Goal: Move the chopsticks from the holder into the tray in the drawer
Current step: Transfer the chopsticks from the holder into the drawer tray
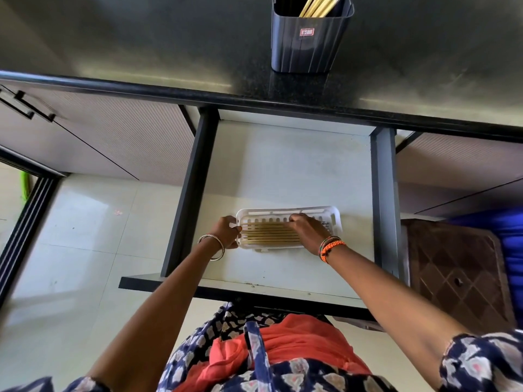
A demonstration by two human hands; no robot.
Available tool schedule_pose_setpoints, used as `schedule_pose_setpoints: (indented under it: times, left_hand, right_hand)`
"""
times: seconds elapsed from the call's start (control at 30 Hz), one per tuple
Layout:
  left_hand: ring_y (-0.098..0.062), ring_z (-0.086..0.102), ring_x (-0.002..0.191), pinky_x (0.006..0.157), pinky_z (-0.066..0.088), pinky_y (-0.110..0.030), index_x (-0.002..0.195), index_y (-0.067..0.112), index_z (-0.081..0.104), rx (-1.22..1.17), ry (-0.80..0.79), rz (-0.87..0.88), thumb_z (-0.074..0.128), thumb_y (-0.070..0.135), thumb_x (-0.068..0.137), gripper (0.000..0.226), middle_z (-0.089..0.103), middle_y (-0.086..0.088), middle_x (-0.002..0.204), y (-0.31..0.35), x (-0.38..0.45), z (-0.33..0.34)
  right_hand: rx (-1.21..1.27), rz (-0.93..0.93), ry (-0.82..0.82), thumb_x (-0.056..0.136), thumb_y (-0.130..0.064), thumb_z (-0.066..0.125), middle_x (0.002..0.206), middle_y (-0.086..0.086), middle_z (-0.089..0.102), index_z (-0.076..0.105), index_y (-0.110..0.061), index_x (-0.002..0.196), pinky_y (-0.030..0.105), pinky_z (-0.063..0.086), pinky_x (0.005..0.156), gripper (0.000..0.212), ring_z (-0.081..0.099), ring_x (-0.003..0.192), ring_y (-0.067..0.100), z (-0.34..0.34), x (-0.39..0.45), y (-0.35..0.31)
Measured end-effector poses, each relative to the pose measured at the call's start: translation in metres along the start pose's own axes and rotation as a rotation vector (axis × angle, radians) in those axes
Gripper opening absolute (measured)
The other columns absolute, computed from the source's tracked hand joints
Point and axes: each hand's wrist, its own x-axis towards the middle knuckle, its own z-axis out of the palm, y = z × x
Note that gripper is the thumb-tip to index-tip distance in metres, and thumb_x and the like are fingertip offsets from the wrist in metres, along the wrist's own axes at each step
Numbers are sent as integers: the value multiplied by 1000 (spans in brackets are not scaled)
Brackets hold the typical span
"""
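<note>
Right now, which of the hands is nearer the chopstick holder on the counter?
Right. The right hand rests over the tray below the holder; the left hand grips the tray's left end, farther off.

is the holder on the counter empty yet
Not empty: yellow chopsticks stand in the dark holder; others lie in the white tray.

A dark polished countertop [141, 38] is being shown across the top of the frame. Ribbed cabinet doors [119, 137] are seen at upper left, pale floor tiles [70, 236] at lower left, and a brown patterned stool [458, 273] at right.
</note>
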Motion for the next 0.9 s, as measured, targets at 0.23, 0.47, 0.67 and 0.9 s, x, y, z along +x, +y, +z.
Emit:
schedule_pose_setpoints:
  times: [0.23,0.47,0.67,0.9]
  left_hand:
    - [-39,60,103,89,50,-41,126,3,47,402,88,158,49,14,92,36,61,-27,115,33,-3,-16]
    - [-34,58,109,92,46,-39,122,6,51,300,424,712,44,1,87,36,61,-20,120,194,-26,-50]
    - [-30,50,119,100,42,-34,124,8,52,318,604,1092,48,6,86,37,54,-15,128,338,-21,-70]
    - [-24,51,121,93,51,-44,113,12,61,445,636,1091,43,14,94,27,62,-10,122,370,23,-79]
  right_hand:
    - [47,-119,263,79,14,46,108,9,68,67,-9,109,39,56,75,43,62,103,27,-53,3,-7]
    - [297,-1,882,86,4,47,95,16,70,70,-2,93,30,50,81,24,63,88,25,-224,66,24]
    - [513,316,1126,86,-7,58,93,23,71,67,5,101,17,45,76,21,64,81,26,-340,137,79]
    - [833,486,941,87,-23,64,61,8,61,68,9,84,31,58,64,32,56,47,12,-388,200,125]
